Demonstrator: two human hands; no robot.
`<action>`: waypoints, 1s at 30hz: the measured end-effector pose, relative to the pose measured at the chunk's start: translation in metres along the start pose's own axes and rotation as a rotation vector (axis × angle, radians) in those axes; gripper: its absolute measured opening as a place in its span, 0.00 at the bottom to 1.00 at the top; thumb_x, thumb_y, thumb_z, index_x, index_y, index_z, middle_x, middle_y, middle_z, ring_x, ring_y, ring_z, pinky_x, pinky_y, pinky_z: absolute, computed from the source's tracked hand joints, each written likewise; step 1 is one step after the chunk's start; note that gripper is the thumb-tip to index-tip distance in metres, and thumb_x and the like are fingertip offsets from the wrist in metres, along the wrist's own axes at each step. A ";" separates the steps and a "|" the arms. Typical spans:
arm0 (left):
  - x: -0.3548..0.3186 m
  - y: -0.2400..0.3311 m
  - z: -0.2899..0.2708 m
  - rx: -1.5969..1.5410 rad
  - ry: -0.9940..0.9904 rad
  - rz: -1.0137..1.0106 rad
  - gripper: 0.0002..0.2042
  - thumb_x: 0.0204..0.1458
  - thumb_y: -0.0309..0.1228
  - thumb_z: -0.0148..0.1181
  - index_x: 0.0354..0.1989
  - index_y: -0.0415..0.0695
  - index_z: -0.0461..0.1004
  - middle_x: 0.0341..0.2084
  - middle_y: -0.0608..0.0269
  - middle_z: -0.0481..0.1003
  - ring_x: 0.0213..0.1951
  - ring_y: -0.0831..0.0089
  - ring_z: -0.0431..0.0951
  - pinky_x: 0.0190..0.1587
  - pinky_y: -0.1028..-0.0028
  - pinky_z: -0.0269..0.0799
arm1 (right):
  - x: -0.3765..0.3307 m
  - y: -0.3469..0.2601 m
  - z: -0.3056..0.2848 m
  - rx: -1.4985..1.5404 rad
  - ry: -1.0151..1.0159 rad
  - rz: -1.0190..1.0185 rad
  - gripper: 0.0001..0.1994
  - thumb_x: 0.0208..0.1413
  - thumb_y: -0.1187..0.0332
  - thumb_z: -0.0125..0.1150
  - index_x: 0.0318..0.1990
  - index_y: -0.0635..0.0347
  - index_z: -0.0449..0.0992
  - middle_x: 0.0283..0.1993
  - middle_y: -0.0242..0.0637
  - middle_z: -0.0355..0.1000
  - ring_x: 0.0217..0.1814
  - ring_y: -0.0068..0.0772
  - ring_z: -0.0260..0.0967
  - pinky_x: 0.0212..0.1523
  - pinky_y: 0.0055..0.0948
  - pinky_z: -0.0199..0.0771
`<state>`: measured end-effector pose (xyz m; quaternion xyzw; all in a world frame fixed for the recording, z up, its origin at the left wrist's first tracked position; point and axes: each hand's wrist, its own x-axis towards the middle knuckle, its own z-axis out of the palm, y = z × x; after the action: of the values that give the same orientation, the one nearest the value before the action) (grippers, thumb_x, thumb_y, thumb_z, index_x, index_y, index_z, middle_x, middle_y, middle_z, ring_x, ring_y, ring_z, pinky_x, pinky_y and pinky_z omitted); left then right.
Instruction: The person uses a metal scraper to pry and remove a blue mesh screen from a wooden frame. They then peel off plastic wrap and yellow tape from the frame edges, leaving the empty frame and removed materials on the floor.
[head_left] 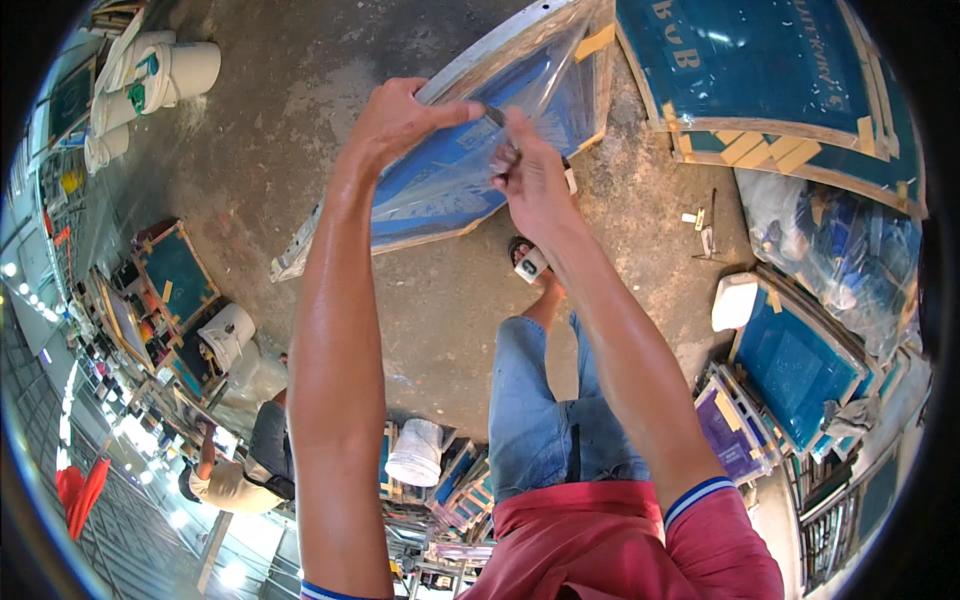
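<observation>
**Both hands on a film-wrapped frame**

At upper centre, the left hand (395, 120) grips the top edge of the blue screen frame (440, 185), fingers clenched. The right hand (530, 175) pinches its clear plastic film (545, 75). The frame stands tilted on the concrete floor (300, 120).

I can't tell what my right hand (530, 180) pinches against the blue framed screen (470, 170); its fingertips blur there. My left hand (400, 120) covers part of that screen's upper edge. Beyond the screen, the stacked frames (770, 80) are cut by the picture's rim, as is the crouching person (240, 470) below.
</observation>
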<state>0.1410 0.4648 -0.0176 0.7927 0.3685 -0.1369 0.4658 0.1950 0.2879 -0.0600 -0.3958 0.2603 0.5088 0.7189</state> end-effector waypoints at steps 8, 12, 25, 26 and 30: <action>0.008 -0.015 -0.017 -0.030 -0.128 0.025 0.30 0.47 0.55 0.64 0.44 0.37 0.78 0.33 0.58 0.78 0.35 0.69 0.75 0.42 0.68 0.70 | 0.014 0.015 0.027 -1.358 0.440 -1.448 0.25 0.38 0.78 0.66 0.49 0.61 0.68 0.39 0.48 0.68 0.48 0.49 0.66 0.46 0.41 0.68; 0.004 -0.002 -0.011 -0.469 -0.084 -0.150 0.36 0.52 0.65 0.51 0.42 0.36 0.79 0.35 0.57 0.78 0.36 0.68 0.73 0.43 0.67 0.68 | 0.023 0.025 0.025 -1.295 0.219 -1.244 0.18 0.41 0.78 0.63 0.44 0.63 0.72 0.41 0.45 0.69 0.51 0.49 0.65 0.49 0.46 0.68; 0.016 -0.007 -0.008 -0.048 0.016 0.019 0.41 0.53 0.70 0.40 0.38 0.36 0.80 0.32 0.47 0.77 0.37 0.62 0.75 0.45 0.63 0.67 | 0.050 -0.026 0.039 -1.258 -0.106 -0.420 0.16 0.42 0.52 0.70 0.28 0.56 0.82 0.33 0.40 0.78 0.55 0.49 0.64 0.49 0.48 0.66; 0.017 -0.006 -0.010 -0.022 0.042 0.006 0.41 0.54 0.69 0.41 0.35 0.35 0.80 0.28 0.46 0.77 0.35 0.62 0.75 0.43 0.63 0.67 | 0.051 -0.026 0.041 -1.316 -0.082 -0.443 0.15 0.43 0.53 0.69 0.28 0.56 0.82 0.32 0.40 0.78 0.54 0.49 0.65 0.49 0.48 0.65; 0.017 -0.001 -0.012 0.201 0.137 -0.017 0.41 0.54 0.67 0.42 0.26 0.31 0.78 0.16 0.45 0.72 0.25 0.57 0.75 0.33 0.61 0.68 | 0.040 0.003 0.034 -1.188 -0.005 -0.787 0.11 0.47 0.59 0.67 0.25 0.57 0.79 0.29 0.39 0.75 0.46 0.50 0.64 0.47 0.48 0.62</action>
<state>0.1500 0.4832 -0.0213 0.8398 0.3906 -0.1227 0.3565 0.2051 0.3380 -0.0732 -0.7841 -0.2247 0.2682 0.5126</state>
